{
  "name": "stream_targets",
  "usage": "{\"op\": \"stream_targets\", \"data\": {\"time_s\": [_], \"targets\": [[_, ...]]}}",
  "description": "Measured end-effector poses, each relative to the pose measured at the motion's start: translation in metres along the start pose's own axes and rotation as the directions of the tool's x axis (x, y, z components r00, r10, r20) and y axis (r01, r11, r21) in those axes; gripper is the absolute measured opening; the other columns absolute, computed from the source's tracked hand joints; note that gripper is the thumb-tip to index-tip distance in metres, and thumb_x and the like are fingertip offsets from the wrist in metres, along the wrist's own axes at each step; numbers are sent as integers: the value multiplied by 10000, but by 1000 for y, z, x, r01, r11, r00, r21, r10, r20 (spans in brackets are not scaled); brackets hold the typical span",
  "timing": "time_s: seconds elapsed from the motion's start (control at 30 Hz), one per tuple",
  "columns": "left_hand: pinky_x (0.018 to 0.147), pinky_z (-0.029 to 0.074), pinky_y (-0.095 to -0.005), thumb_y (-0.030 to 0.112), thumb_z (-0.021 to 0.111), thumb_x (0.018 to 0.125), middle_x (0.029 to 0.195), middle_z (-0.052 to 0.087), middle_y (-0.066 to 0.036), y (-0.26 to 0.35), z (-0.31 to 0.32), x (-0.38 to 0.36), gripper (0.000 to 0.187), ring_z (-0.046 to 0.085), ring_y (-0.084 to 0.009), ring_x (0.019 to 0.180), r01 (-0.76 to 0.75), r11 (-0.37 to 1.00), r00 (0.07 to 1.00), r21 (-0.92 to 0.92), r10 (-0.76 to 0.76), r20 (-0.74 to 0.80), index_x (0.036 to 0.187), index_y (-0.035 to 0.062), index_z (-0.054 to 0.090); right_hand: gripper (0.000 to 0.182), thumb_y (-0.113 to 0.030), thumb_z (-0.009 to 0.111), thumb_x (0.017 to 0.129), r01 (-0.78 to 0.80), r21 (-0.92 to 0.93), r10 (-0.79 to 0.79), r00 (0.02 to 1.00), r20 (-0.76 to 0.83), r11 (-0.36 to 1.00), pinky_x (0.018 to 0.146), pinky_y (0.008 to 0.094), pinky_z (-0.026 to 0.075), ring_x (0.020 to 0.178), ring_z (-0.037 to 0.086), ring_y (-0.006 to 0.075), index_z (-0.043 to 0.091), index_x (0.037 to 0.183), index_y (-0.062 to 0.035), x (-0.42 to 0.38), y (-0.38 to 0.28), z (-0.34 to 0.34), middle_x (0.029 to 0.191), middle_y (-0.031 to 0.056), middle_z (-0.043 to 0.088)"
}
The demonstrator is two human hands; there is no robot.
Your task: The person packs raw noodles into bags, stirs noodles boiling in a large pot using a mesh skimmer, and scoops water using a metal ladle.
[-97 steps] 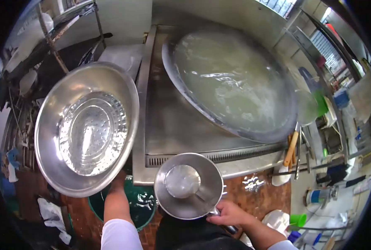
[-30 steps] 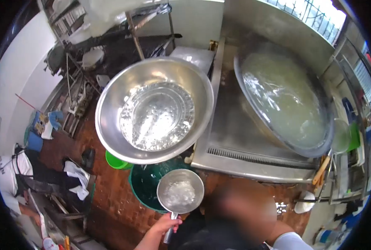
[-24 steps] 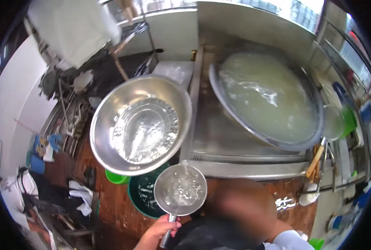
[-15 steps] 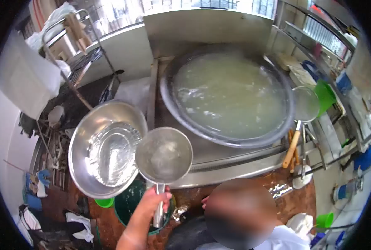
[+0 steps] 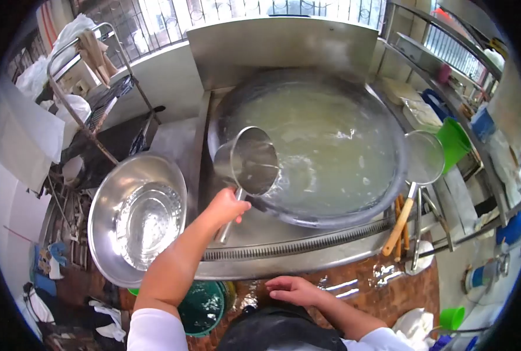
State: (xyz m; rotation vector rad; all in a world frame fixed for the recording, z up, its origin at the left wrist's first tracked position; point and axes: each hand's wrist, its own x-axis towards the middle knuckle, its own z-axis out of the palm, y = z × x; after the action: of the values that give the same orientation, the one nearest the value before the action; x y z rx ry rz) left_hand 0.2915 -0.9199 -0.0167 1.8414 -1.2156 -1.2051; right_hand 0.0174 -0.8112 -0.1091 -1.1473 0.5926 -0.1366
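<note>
My left hand (image 5: 228,207) is wrapped around the handle of a metal dipper (image 5: 246,161). The dipper is tilted over the left rim of a huge wok (image 5: 354,216), its mouth facing the pale, cloudy liquid (image 5: 331,152) inside. Ripples and foam mark the liquid beside the dipper's lip. Low in front of my body hangs my right hand (image 5: 290,289), with nothing in it and its fingers loosely stretched out. To the left, under my left forearm, a big steel basin (image 5: 111,216) has a shiny, wet-looking bottom.
A round strainer (image 5: 424,158) with a wooden handle rests right of the wok, beside a green container (image 5: 452,143). A green tub (image 5: 199,316) of liquid stands on the wet brown floor (image 5: 360,286). A metal cart (image 5: 93,128) is at the back left.
My left hand has carried the dipper forward and up, from beside the basin to the wok, and tipped it. My right hand has come into fuller view as the head lifted away.
</note>
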Motion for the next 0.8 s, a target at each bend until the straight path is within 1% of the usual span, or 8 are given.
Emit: {"op": "stream_targets", "data": {"time_s": [0.13,0.2,0.33,0.4,0.5,0.6,0.67,0.8], "targets": [[567,507,-360,165,615,697,792,635,-183,27,8,6,417,630,-256,582,28,918,993,395,21,-119,1059,-27,539,399,-207,619,865,-41,23,41,999,2,999,898,272,430,1012,549,131,515,1200,-18,-1,-6,-6,1091,77,601],[716,503,-423,187,599,717,922,629,-234,16,13,16,441,642,-341,780,-156,768,914,621,351,-204,1111,3,529,397,-208,620,865,-89,22,89,996,-2,996,898,272,429,1019,545,130,518,1199,-20,-1,-14,-5,1103,74,598],[766,486,-452,142,547,778,888,633,-218,31,8,6,289,617,-381,848,56,778,924,626,196,-327,1041,22,533,391,-198,628,860,-149,-14,149,989,11,989,878,263,432,1027,535,118,527,1194,-23,0,-28,0,1134,65,588],[741,485,-452,175,561,778,898,622,-230,22,0,-7,371,615,-390,812,0,799,927,602,226,-299,1109,18,506,391,-194,630,857,-147,-1,147,989,18,989,865,257,436,1018,538,114,528,1193,-23,1,-29,4,1132,62,589],[651,500,-411,215,604,766,868,622,-214,-33,-6,-29,464,636,-330,695,-276,816,841,509,461,-284,1156,-1,474,378,-184,642,848,-195,-38,196,980,25,980,844,252,444,997,544,108,541,1173,-21,9,-27,10,1110,51,596],[552,490,-332,252,649,753,812,610,-148,-43,-25,-112,514,600,-201,560,-2,1000,995,15,3,-97,1148,-26,474,362,-181,651,840,-170,-51,173,983,59,984,862,254,436,992,542,108,556,1148,-18,16,-18,18,1096,49,598],[488,459,-262,217,669,751,768,587,-85,-83,-28,-162,449,533,-101,505,132,984,991,-123,-135,-16,1081,-41,507,361,-182,651,839,-145,-106,154,985,78,984,876,257,431,996,541,111,557,1146,-16,24,-19,29,1093,53,598],[462,433,-230,111,665,745,621,548,-30,-159,-15,-278,241,513,-83,489,343,868,939,-360,-329,100,925,3,545,399,-209,653,838,-268,-168,290,949,125,949,900,271,423,1016,540,130,538,1172,-23,35,-26,55,1105,65,588]]}}
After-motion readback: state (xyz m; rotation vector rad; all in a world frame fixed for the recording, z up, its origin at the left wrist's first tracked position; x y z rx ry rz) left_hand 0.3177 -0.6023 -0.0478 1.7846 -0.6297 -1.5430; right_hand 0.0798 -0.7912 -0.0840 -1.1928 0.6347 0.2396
